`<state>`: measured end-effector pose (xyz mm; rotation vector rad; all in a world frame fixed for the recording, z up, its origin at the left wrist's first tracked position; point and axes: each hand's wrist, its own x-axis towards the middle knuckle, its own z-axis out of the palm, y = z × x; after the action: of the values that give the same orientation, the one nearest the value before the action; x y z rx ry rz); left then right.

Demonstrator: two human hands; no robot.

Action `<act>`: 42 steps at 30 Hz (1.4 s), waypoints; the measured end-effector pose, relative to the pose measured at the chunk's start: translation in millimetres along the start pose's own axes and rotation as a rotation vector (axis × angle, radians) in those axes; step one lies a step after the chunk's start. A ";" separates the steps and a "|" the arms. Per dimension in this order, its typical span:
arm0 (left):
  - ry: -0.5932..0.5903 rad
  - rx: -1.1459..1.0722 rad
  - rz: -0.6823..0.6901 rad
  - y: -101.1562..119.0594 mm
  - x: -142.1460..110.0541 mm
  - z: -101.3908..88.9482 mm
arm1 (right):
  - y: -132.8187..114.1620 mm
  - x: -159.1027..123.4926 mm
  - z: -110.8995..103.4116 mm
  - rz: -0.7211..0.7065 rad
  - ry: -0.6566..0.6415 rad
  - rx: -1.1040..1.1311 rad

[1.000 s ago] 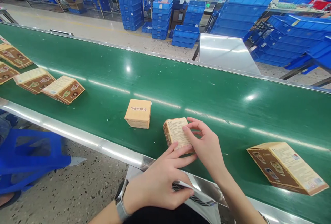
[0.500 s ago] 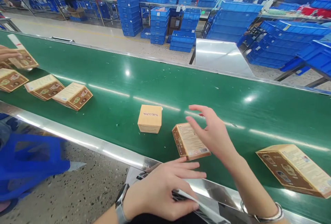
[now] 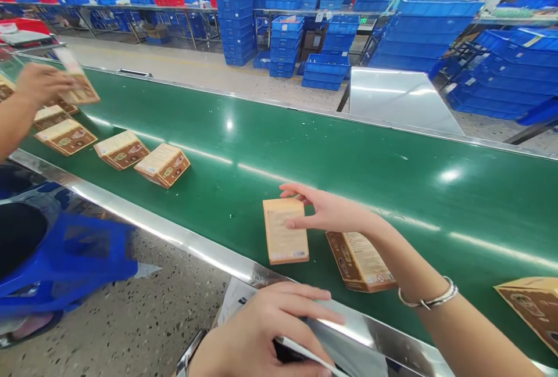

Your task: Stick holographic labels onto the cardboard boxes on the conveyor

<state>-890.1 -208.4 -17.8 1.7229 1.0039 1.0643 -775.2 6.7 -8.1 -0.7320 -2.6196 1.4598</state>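
Over the green conveyor belt, my right hand [image 3: 322, 208] has its thumb on the front of a small cream cardboard box [image 3: 285, 240] and its fingers behind the top edge. The box's large printed face with a barcode is turned toward me. Just right of it, partly behind my forearm, another brown and cream box [image 3: 357, 264] lies on the belt. My left hand [image 3: 279, 325] is at the belt's near metal edge, its thumb and fingers closed around a thin white-edged sheet, dark inside, mostly hidden by the hand.
More boxes [image 3: 163, 165] lie along the green belt [image 3: 349, 150] at left, and one brown box [image 3: 532, 307] at far right. Another person's hand [image 3: 43, 83] lifts a box at left. A blue stool [image 3: 87, 249] stands below. Blue crates [image 3: 238, 17] are stacked beyond the belt.
My right hand has moved left from above the right-hand box and taken hold of the small box, now tipped with its large face toward me. The view has shifted left.
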 end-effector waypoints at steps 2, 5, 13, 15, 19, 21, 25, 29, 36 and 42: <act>0.092 0.016 -0.019 1.8 1.5 0.5 | 3.6 -9.4 1.4 -0.005 0.211 -0.106; 0.255 0.014 -0.033 1.9 5.5 1.7 | -1.4 -38.9 1.1 -0.038 0.360 -0.177; 0.461 -0.007 -0.252 2.2 12.7 -6.6 | -24.9 -129.6 11.7 -0.248 0.387 -0.414; 0.480 0.010 -0.267 3.5 14.1 -7.9 | -21.2 -136.7 17.7 -0.292 0.398 -0.509; 0.500 0.022 -0.270 4.8 15.7 -7.6 | -13.5 -139.1 27.7 -0.334 0.460 -0.602; 0.500 0.028 -0.267 4.6 15.7 -7.4 | -11.9 -138.4 31.0 -0.323 0.486 -0.610; 0.490 0.054 -0.217 4.6 15.6 -8.0 | -9.5 -136.1 33.4 -0.301 0.509 -0.627; 0.505 0.050 -0.240 3.7 16.2 -7.8 | -11.7 -136.5 32.8 -0.325 0.496 -0.618; 0.457 0.047 -0.277 -4.1 15.9 -8.3 | -21.2 -143.0 14.7 -0.214 0.466 -0.270; -0.047 0.278 -0.042 -16.0 35.8 5.4 | 15.7 -111.2 -0.8 0.356 0.689 0.341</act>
<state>-876.8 -171.9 -25.4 1.9302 1.1970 0.8849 -670.5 -33.4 -0.8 -1.3939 -1.7417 1.3409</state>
